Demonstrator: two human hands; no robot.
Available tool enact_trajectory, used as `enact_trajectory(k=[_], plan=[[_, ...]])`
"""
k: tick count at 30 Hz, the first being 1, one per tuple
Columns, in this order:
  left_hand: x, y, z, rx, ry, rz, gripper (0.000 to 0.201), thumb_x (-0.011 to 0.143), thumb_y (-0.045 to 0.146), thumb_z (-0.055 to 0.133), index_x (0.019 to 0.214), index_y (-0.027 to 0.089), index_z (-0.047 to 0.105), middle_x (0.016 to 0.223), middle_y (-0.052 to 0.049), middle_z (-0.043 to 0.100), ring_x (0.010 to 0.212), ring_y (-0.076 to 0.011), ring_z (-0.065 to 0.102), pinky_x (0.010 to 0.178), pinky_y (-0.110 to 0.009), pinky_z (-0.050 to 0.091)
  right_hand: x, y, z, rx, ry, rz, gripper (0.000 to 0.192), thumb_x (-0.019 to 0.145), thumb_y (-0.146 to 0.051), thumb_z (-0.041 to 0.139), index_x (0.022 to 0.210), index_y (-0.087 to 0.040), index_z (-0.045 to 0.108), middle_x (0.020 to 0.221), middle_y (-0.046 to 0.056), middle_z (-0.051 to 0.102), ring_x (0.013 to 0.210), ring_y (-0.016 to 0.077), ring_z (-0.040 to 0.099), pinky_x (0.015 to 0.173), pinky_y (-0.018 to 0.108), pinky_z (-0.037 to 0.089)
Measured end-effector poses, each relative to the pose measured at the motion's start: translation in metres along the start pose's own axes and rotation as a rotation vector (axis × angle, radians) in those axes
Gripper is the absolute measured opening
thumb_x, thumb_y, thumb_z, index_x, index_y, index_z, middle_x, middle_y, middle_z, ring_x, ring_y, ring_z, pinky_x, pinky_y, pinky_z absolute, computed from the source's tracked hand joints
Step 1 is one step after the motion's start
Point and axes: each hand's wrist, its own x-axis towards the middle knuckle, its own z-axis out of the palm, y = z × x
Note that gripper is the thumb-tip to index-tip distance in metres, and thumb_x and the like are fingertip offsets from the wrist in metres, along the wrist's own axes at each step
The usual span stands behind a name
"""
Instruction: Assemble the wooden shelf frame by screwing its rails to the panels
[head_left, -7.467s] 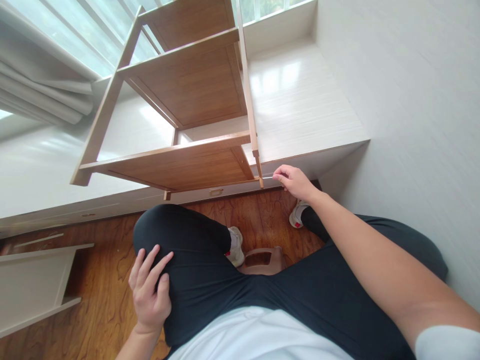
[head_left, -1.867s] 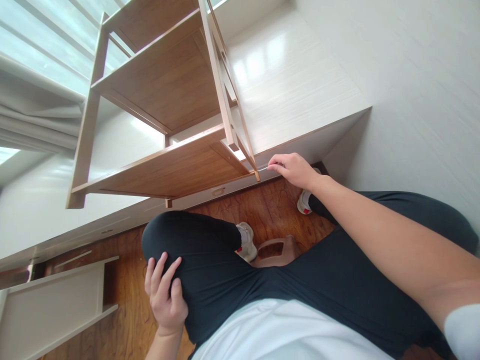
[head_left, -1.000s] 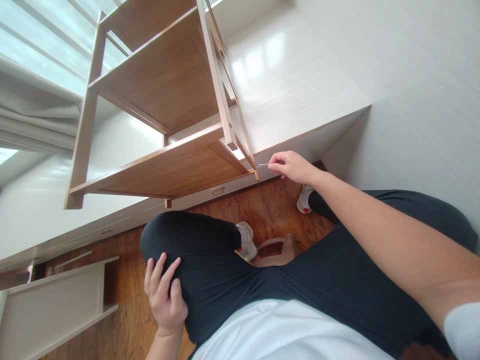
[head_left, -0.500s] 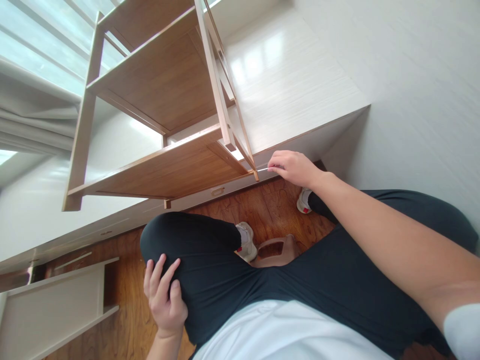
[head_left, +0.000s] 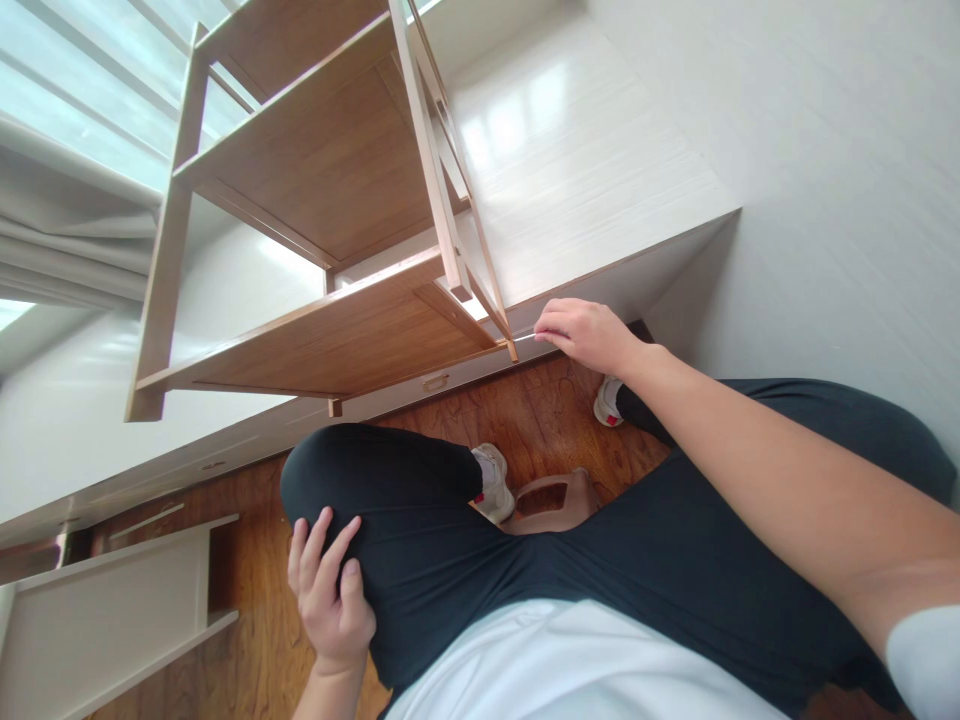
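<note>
A wooden shelf rack [head_left: 330,190] with brown boards lies on its side on a white platform [head_left: 570,160]. My right hand [head_left: 589,335] pinches a thin metal tool [head_left: 525,337], whose tip touches the end of the rack's near leg [head_left: 512,349]. My left hand [head_left: 330,590] rests flat on my left knee, fingers apart, holding nothing. I sit low in dark trousers with both feet on the wooden floor.
A brown plastic stool [head_left: 551,500] sits under me between my shoes. An open white drawer [head_left: 112,610] juts out at the lower left. A white wall [head_left: 825,180] closes the right side; curtains [head_left: 67,250] hang at the left by the window.
My right hand lifted the thin tool slightly off the leg end a second ago and has brought it back against it. My left hand stayed on the knee.
</note>
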Motion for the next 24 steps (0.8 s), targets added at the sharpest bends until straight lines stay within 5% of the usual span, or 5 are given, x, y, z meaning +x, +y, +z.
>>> enact_trajectory(k=[8,20,24], plan=[[0.0,0.001,-0.001,-0.015,0.006,0.004,0.04,0.101,0.019,0.052,0.136,0.024,0.071,0.162,-0.009,0.055,0.159,-0.0367,0.038,0.132,-0.064,0.025,-0.002,-0.004,0.007,0.049,0.124,-0.005,0.025,0.106,-0.029,0.058,0.091,-0.023,0.077,0.115,0.008,0.075,0.105,0.025,0.067,0.08,0.036,0.048],[0.002,0.003,-0.001,0.008,-0.004,-0.008,0.037,0.102,0.022,0.051,0.133,0.022,0.071,0.161,-0.011,0.056,0.159,-0.0373,0.038,0.132,-0.064,0.025,0.001,0.002,0.012,0.317,0.068,0.13,0.021,0.1,-0.032,0.061,0.092,-0.021,0.077,0.1,0.008,0.079,0.091,0.0247,0.069,0.083,0.037,0.049],[0.001,0.003,-0.001,0.008,-0.003,-0.007,0.038,0.101,0.023,0.052,0.133,0.022,0.071,0.16,-0.011,0.056,0.158,-0.0369,0.039,0.132,-0.064,0.026,0.001,0.001,0.014,0.454,0.025,0.254,0.024,0.098,-0.039,0.063,0.086,-0.021,0.075,0.081,0.004,0.076,0.071,0.0201,0.067,0.073,0.035,0.048]])
